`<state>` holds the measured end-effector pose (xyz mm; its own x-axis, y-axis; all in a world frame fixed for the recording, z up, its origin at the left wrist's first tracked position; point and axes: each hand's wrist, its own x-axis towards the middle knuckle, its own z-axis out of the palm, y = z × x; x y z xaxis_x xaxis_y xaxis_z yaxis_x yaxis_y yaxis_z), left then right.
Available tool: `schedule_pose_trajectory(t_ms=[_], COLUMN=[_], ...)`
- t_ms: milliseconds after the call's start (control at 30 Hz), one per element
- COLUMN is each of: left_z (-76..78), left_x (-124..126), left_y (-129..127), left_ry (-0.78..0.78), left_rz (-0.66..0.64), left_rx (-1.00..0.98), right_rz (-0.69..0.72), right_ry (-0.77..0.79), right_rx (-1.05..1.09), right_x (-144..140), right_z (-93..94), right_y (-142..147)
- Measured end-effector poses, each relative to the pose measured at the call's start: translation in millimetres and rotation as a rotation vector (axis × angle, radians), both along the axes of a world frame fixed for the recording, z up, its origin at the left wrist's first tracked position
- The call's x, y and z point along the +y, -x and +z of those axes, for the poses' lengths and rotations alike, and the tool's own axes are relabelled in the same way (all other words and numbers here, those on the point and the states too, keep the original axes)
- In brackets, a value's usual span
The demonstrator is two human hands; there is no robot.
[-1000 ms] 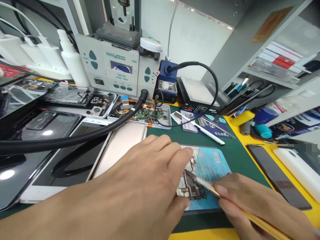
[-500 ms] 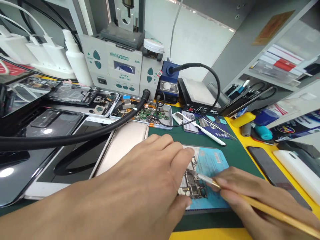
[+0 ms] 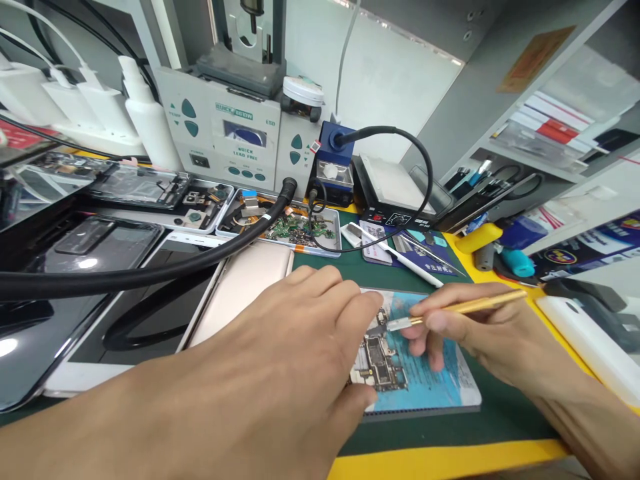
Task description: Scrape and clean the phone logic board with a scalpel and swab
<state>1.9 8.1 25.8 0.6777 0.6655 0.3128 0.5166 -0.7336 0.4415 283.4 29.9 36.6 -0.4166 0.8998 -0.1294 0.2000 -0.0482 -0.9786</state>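
Bare circuit board: light, stiff, easily hurt

Board (image 3: 381, 360) lies flat on a blue pad (image 3: 450, 393), itself on the green mat (image 3: 410, 433). Its left part is hidden beneath the left hand (image 3: 300, 347).

Left hand: fingers bent over, thumb near the board's lower left. Cannot tell whether it pinches the board or only presses on it; the fingertips are out of sight.

Right hand (image 3: 493, 333): gold-handled tool (image 3: 480, 305) pinched between thumb and fingers, close to its silver collar, no gap left in the grip. Dark tip sits at the board's upper part; contact or hairline clearance, cannot tell.

Handling, my judgement: board weighs very little, so a sideways push would likely skid it across the pad, which looks smooth. Rigid, but thin; bending probably cracks joints. Small parts crowd the face and could shear off under a hard edge. Best hold: opposite outer rims, fingertips only, away from the components. Tool seems light and slim; its shiny handle may slip, so hold near the collar.
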Motion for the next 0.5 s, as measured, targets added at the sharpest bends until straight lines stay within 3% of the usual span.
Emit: schedule_pose_trajectory(t_ms=[233,500], left_z=[1.7,-0.1], left_x=[1.5,-0.7], left_y=[0.7,2.3], left_ry=[0.06,0.0], left_rz=[-0.005,-0.003], left_rx=[-0.017,0.013], right_rz=[0.121,0.157], right_ry=[0.197,0.246], right_rx=[0.067,-0.036], right_x=[27.7,36.2], right_z=[13.4,17.7], right_y=[18.9,28.5])
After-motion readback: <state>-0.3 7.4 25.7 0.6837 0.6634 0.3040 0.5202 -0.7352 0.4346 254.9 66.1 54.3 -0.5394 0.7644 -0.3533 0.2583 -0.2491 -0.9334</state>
